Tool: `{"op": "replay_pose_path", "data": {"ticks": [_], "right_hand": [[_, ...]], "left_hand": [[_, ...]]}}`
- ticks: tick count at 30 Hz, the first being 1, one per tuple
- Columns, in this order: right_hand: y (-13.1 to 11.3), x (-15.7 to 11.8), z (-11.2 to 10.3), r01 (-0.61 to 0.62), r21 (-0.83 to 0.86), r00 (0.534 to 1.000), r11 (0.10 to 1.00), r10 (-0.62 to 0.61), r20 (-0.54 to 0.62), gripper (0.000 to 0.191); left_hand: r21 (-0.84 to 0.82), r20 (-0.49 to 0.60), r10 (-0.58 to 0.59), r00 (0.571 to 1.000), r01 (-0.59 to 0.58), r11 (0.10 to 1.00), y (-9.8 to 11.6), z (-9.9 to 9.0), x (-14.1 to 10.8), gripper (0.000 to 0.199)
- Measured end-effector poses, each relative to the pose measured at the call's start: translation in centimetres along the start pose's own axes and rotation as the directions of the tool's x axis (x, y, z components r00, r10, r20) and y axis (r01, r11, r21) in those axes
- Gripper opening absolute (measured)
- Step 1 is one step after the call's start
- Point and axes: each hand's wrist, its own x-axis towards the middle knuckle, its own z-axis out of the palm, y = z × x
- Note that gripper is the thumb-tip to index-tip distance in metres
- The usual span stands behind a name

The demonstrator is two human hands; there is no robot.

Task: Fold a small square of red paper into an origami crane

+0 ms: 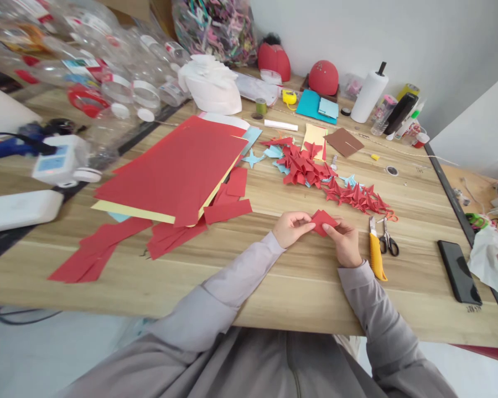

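Observation:
Between my two hands is a small folded piece of red paper (323, 221), held just over the table's front half. My left hand (292, 228) pinches its left corner between thumb and fingers. On the other side, my right hand (345, 239) grips the right edge, thumb on top. Beyond the hands lies a heap of folded red paper stars (307, 166), with a row of more red stars (357, 196) trailing right. A few light-blue stars (253, 158) lie among and beside them. Right of my right hand are a yellow-handled utility knife (375, 254) and black-handled scissors (388, 243).
Large red sheets (178, 166) are stacked to the left, with cut red strips (228, 210) around them. Plastic bottles (143, 94) crowd the back left. A black phone (458, 271) lies near the right edge. Brown paper (344, 142) and a yellow tape measure (289, 98) lie farther back.

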Motion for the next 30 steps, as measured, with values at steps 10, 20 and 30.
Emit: {"op": "replay_pose_path", "data": {"ticks": [10,20,30], "right_hand": [[0.1,-0.2,0.5,-0.046,0.027,0.999,0.999,0.046,-0.014,0.033],[0.1,-0.1,0.3,0.01,-0.092,1.0,0.996,-0.01,-0.006,0.014],[0.3,-0.2,0.3,0.01,-0.11,0.999,0.994,-0.005,0.05,0.012]], "left_hand": [[0.033,-0.143,0.044,0.989,-0.04,0.999,-0.2,-0.2,0.5,0.018],[0.033,-0.163,-0.076,0.984,0.083,0.996,-1.0,0.1,0.5,0.03],[0.149,0.012,-0.058,0.998,0.055,0.987,-0.9,-0.1,0.0,0.018]]}}
